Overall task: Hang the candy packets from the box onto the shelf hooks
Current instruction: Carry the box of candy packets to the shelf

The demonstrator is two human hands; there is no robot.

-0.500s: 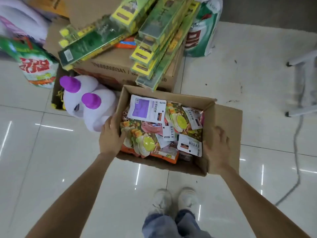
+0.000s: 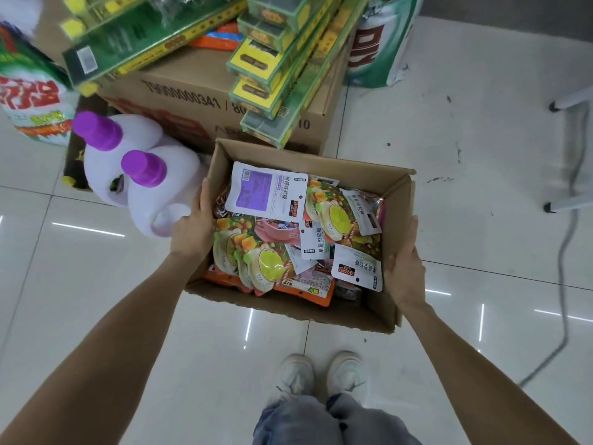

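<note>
A white tiled floor (image 2: 449,130) fills the view, and a large closed carton (image 2: 192,88) at the top carries long green and yellow boxes (image 2: 272,69). Below it lies the open cardboard box (image 2: 398,200), its long axis running left to right and slightly skewed, its open top facing up. The left hand (image 2: 192,229) grasps the box's left wall, thumb over the rim; the right hand (image 2: 406,271) lies flat against the outside of the right wall, fingers straight. Candy packets (image 2: 269,261) lie loosely piled inside, pointing different ways; a white and purple packet (image 2: 266,194) lies flat on top towards the far left corner, long axis left to right. Two white jugs with purple caps (image 2: 141,175) lie just left of the box.
</note>
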